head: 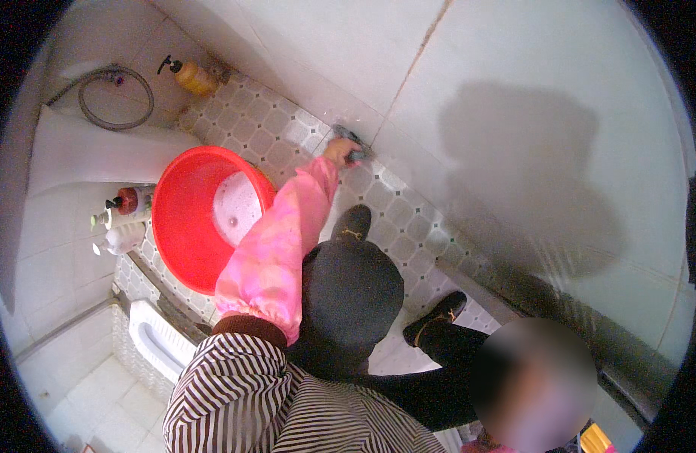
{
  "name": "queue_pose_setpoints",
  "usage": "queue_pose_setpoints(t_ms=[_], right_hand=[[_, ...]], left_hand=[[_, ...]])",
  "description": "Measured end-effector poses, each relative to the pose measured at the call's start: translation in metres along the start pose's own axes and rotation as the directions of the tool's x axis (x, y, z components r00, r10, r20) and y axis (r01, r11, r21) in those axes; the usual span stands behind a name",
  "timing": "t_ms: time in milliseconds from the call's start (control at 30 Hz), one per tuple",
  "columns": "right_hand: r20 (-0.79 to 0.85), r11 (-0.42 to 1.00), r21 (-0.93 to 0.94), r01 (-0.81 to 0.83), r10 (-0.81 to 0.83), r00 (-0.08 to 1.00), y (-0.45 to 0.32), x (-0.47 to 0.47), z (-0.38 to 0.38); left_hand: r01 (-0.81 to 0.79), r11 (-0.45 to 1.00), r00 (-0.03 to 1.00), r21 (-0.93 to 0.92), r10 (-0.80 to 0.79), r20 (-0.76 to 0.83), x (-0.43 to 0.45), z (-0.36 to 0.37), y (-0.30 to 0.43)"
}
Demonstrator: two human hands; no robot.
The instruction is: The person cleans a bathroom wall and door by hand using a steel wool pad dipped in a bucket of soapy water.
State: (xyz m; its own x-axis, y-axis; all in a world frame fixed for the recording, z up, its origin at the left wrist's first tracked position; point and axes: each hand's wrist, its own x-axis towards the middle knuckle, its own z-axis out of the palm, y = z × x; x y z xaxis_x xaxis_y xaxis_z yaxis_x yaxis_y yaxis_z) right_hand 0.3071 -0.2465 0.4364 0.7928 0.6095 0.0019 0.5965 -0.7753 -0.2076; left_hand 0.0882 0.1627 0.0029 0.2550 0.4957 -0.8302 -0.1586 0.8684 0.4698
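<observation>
My left hand (342, 152), in a pink sleeve cover (274, 243), grips a dark grey scrubbing cloth or pad (350, 141), too blurred to tell which. It presses this against the foot of the white tiled wall (370, 122), where wall and floor meet. Beside my forearm stands a red plastic basin (180, 226), with foamy water (234, 206) in it. My knee (353, 300) and a dark shoe (352, 223) are just right of the arm. My right hand is not visible; a blurred patch covers the lower right, with a bit of pink fabric below it.
A yellow pump bottle (195, 78) stands in the far corner near a coiled shower hose (150, 105). Several pump bottles, including a red one (128, 199), line the left wall. A squat toilet (161, 340) is at lower left, and patterned floor tiles (257, 116) run along the wall.
</observation>
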Motion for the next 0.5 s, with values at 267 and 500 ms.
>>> queue_pose_setpoints(t_ms=[267,500], right_hand=[[-0.013,0.985,-0.052,0.162,-0.163,0.987,0.004,-0.006,-0.012],[-0.074,0.940,0.327,0.093,-0.073,0.995,0.083,0.003,0.046]], left_hand=[[0.168,0.985,0.928,-0.032,-0.147,0.344,-0.135,0.081,0.005],[-0.044,0.957,0.912,-0.286,0.155,0.380,-0.236,0.078,0.072]])
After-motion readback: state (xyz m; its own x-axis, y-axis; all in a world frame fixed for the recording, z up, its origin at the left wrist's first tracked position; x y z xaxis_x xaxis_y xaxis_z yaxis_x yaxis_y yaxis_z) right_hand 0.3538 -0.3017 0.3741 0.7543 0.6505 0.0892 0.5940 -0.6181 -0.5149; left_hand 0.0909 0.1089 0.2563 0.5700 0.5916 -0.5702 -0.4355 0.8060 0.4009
